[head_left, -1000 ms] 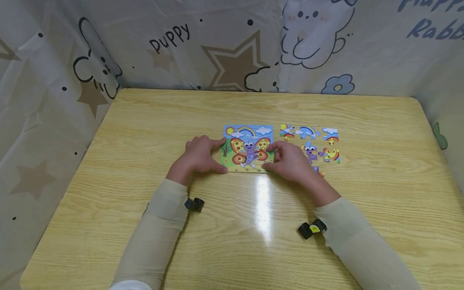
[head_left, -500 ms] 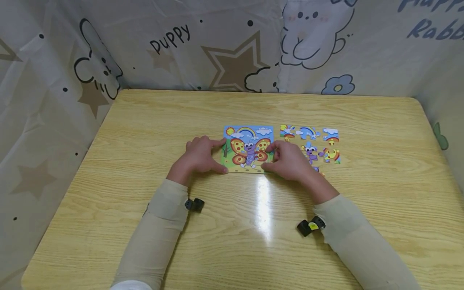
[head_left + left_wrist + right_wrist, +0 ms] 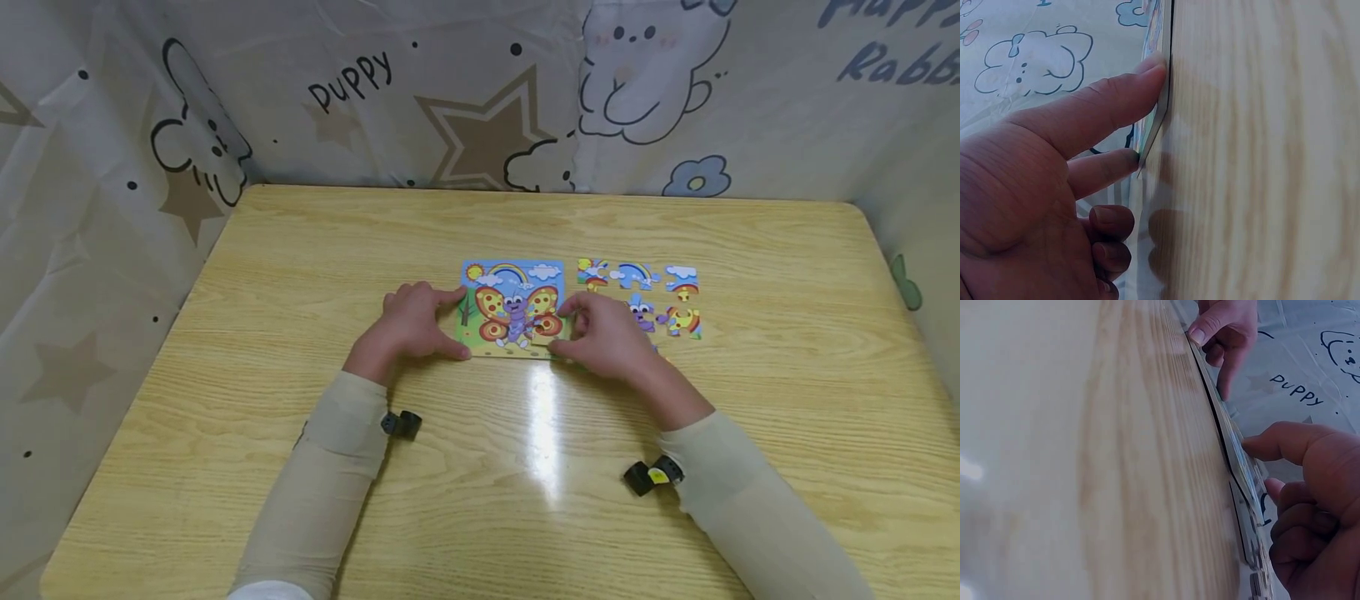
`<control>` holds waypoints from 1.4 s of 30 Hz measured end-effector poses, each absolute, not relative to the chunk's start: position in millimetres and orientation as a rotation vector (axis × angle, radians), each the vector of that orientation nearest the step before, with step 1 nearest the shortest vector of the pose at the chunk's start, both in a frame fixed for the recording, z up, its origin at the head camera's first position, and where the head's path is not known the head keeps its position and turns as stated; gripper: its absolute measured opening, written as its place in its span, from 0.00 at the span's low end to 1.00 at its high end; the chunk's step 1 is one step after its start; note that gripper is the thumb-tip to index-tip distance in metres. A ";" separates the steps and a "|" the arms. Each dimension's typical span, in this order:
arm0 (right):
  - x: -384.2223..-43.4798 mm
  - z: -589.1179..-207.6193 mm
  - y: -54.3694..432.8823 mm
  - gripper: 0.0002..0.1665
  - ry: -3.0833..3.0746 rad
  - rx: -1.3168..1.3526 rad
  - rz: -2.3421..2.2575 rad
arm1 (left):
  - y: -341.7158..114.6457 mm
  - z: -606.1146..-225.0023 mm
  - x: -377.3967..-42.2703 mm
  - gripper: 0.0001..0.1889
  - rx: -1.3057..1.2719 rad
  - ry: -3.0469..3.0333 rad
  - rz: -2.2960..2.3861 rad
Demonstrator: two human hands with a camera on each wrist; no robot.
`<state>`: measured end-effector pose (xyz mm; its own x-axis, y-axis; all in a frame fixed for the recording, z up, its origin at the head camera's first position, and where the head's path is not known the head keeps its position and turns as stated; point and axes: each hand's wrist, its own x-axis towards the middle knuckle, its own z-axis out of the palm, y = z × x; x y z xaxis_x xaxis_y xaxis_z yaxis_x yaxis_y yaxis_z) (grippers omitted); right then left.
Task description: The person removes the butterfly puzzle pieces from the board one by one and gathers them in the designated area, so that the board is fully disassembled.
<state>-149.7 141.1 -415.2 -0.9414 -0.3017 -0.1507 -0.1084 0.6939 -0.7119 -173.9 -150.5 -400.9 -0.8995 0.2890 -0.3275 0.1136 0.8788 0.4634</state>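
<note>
In the head view a butterfly jigsaw puzzle [image 3: 513, 287] lies on the wooden table. My left hand [image 3: 412, 321] is at its left side, with index finger near the upper part of the edge and thumb on the lower corner. The left wrist view has that thumb [image 3: 1141, 84] extended onto the board's edge, the other fingers curled below. My right hand [image 3: 603, 333] pinches a puzzle piece [image 3: 549, 327] between thumb and index finger at the picture's lower right. A pale cut edge shows along the piece, which sits askew over the board.
To the right lie several loose jigsaw pieces [image 3: 636, 275] in rows, some partly hidden by my right hand and wrist. A printed cloth [image 3: 480, 92] hangs behind the table [image 3: 337, 225].
The piece at the picture's lower right, flush before, now stands raised and slightly shifted to the right. My right hand has moved slightly right with it; the left hand has stayed put.
</note>
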 end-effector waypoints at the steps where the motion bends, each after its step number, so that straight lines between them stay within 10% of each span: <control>1: -149.1 -414.7 142.4 0.27 2.646 -0.323 -1.099 | -150.6 -400.8 -173.9 0.52 0.296 2.657 0.622; 42: -112.0 -405.0 247.3 0.24 2.743 -0.255 -1.215 | -148.9 -399.0 -173.4 0.52 0.293 2.648 0.621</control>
